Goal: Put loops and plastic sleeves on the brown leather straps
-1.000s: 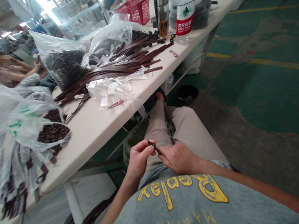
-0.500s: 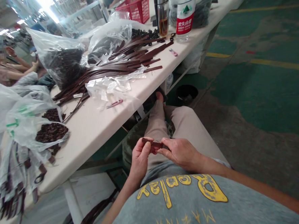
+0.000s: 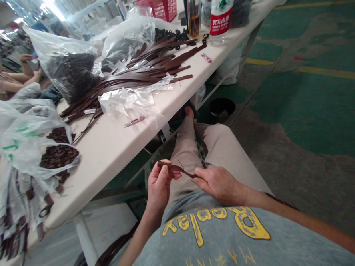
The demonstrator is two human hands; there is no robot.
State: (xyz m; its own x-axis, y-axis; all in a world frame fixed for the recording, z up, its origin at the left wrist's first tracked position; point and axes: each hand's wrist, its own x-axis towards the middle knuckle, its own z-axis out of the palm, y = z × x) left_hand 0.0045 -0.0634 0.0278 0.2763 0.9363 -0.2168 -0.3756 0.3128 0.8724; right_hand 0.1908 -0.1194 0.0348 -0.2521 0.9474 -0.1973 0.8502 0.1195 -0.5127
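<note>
A dark brown strap (image 3: pixel 182 171) is stretched between my two hands above my lap. My left hand (image 3: pixel 160 183) pinches it near one end, with a short folded-looking tip sticking out past the thumb. A thin thread stands up from the strap between the hands. My right hand (image 3: pixel 218 183) is closed around the strap farther along; more of a brown strap shows behind my right forearm. On the table lie many similar brown straps (image 3: pixel 126 82) in a loose bundle. Small pink-handled thread snips (image 3: pixel 134 121) rest near the table's edge, beside crumpled clear wrappers (image 3: pixel 127 102).
The white table (image 3: pixel 106 153) runs diagonally along my left. On it are a bag of small brown pieces (image 3: pixel 60 156), a filled clear bag (image 3: pixel 68 71), a red basket (image 3: pixel 160 5), a glass flask (image 3: pixel 193 15) and a cut plastic bottle (image 3: pixel 221 20). Another person (image 3: pixel 6 79) sits at far left.
My left hand has moved left, away from my right hand, so a longer stretch of strap shows between them. The view has shifted slightly.
</note>
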